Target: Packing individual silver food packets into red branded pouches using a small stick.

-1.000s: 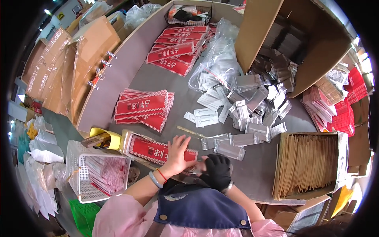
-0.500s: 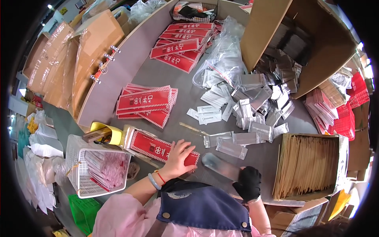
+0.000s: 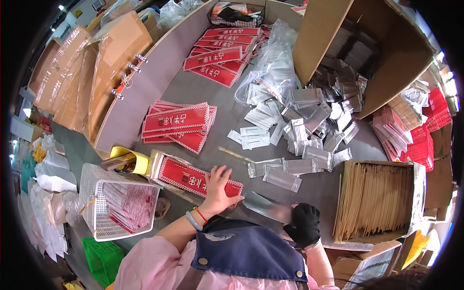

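My right hand (image 3: 304, 225), in a black fingerless glove, is closed on one end of a long, clear plastic sleeve (image 3: 263, 205). The sleeve's far end points left, towards my bare left hand (image 3: 218, 191). That hand lies over a red printed paper sleeve (image 3: 181, 175) with a checked border, at the right part of a narrow cardboard holder (image 3: 155, 166). Its fingers are spread, and the thumb stretches to the clear sleeve's tip; whether they touch I cannot tell. Several flat, clear packets (image 3: 282, 180) lie just beyond the plastic sleeve.
Red sleeves lie in stacks (image 3: 176, 121) further back. Silvery packets (image 3: 314, 116) spill from a big carton (image 3: 319, 38). At right stands a box of thin wooden sticks (image 3: 374, 205). A white basket (image 3: 92, 208) and a yellow container (image 3: 140, 165) are at left.
The clear sleeve was smeared by motion and now shows sharply. My left thumb has stretched right towards its tip. My right hand has hardly moved.
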